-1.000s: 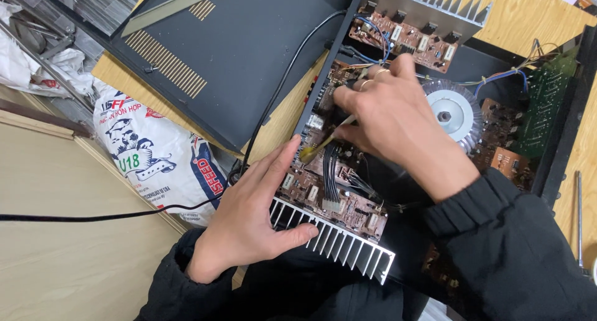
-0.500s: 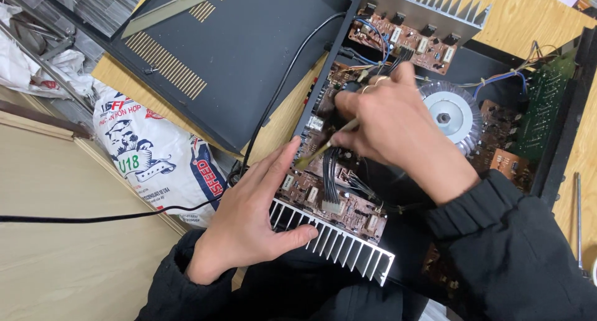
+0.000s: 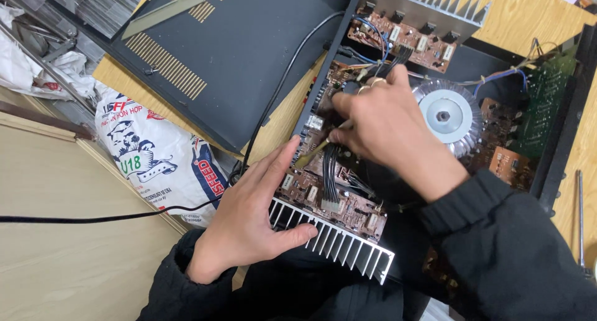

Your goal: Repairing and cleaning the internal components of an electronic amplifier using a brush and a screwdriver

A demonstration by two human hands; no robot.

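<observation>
- Opened amplifier chassis (image 3: 563, 153) on a wooden worktop (image 3: 528, 13), lid off — dark perforated cover panel (image 3: 249, 60) lying to the upper left of it.
- Left hand (image 3: 255, 221) flat and unclenched, fingers spread, palm braced on the near finned heatsink (image 3: 336, 243); index fingertip reaching onto the brown circuit board (image 3: 348, 203). Grasping nothing.
- Right hand (image 3: 385, 131) clenched around a thin brass-coloured tool (image 3: 314, 152), pinched between thumb and fingers; tip down at the board's left edge, just beside the left index finger.
- Bundle of black wires (image 3: 329, 172) running down from under the right hand to a connector on the board.
- Silver toroidal transformer (image 3: 451, 116) just right of the right hand, partly hidden by it.
- Second board with far heatsink (image 3: 429, 7) at the top of the chassis; green board (image 3: 544, 103) at the right wall.
- Black cable (image 3: 273, 103) crossing the cover panel, trailing off left.
- Printed white sack (image 3: 161, 156) left of the worktop, below its edge.
- Dark sleeves on both arms.
</observation>
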